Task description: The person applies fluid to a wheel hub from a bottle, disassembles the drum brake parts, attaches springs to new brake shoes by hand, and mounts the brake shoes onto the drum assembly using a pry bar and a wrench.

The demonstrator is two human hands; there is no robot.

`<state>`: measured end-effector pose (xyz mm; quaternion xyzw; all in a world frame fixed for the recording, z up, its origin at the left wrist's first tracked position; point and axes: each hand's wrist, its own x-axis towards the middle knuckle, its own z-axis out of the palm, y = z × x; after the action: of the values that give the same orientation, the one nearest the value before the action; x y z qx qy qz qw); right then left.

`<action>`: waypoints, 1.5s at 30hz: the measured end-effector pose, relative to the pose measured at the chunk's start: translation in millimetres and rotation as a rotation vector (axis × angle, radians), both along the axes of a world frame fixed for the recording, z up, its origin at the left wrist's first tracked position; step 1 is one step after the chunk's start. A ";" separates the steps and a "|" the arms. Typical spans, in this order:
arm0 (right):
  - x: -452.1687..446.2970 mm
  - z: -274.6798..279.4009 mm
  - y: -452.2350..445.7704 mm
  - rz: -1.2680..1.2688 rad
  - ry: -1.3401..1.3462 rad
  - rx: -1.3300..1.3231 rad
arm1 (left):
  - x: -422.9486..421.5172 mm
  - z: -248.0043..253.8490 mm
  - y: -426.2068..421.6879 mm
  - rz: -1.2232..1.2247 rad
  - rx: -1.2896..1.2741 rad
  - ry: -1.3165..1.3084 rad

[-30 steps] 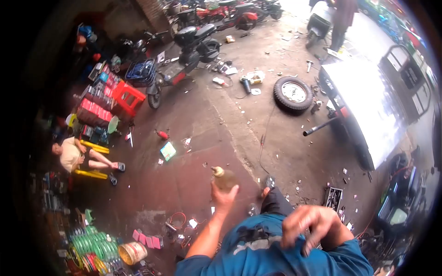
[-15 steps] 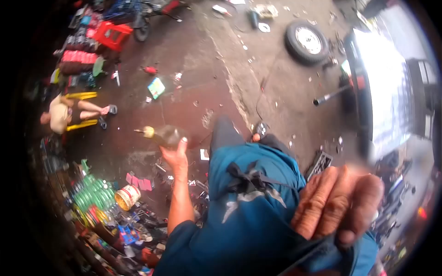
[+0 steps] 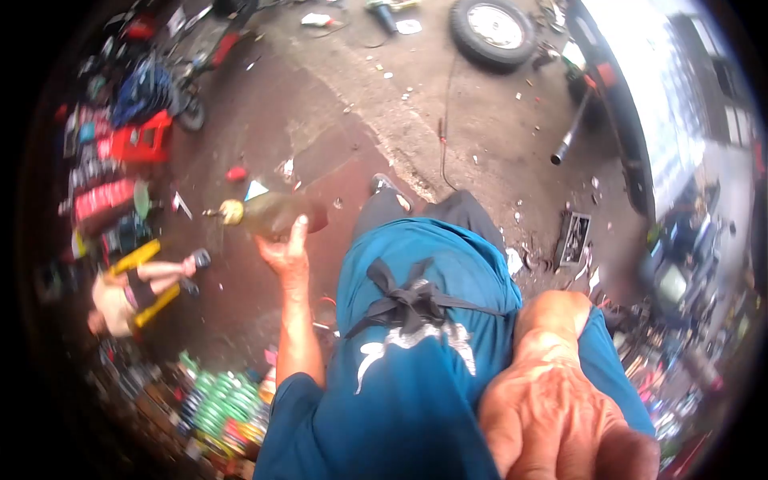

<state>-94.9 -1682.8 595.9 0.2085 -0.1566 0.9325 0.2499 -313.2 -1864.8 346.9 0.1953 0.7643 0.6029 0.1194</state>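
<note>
In my left hand [image 3: 286, 254], held out to the left, is a translucent bottle [image 3: 280, 214] with a yellow top and a thin spout. The bottle lies nearly sideways, its spout pointing left, and my fingers and thumb close around its body. My right hand [image 3: 556, 400] is close to the camera at the lower right, in front of my blue shirt [image 3: 400, 360]. Its back faces up; the fingertips run past the bottom edge and are hidden. A dark cord [image 3: 408, 306] is tied in a bow across the shirt.
A wheel with tyre [image 3: 494, 34] lies at the top. On the right stands a vehicle [image 3: 652, 104] with a metal pipe [image 3: 570, 132] beside it. Green bottles [image 3: 224, 404] are stacked at lower left. A person [image 3: 128, 296] sits on a yellow chair. Small litter dots the floor.
The view has swung, so the surroundings have shifted. My right hand has turned and dropped nearer the bottom edge, away from the shirt cloth it was at. The bottle stays in my left hand.
</note>
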 end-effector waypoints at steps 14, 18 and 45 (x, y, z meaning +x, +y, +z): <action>-96.8 102.8 90.9 -0.826 -0.475 -1.155 | -111.1 4.4 153.7 -0.251 -0.217 0.288; -96.8 13.0 145.7 -0.431 -0.011 -0.320 | -121.7 13.5 211.2 -0.207 -0.235 0.209; -65.4 -254.4 449.4 -0.829 -2.030 -0.116 | -272.7 -26.3 693.4 -0.829 -0.034 0.225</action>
<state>-160.4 -1233.4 341.6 -0.7370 -0.3032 0.5195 0.3083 -585.9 -1171.4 320.6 0.5483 0.6395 0.4661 0.2706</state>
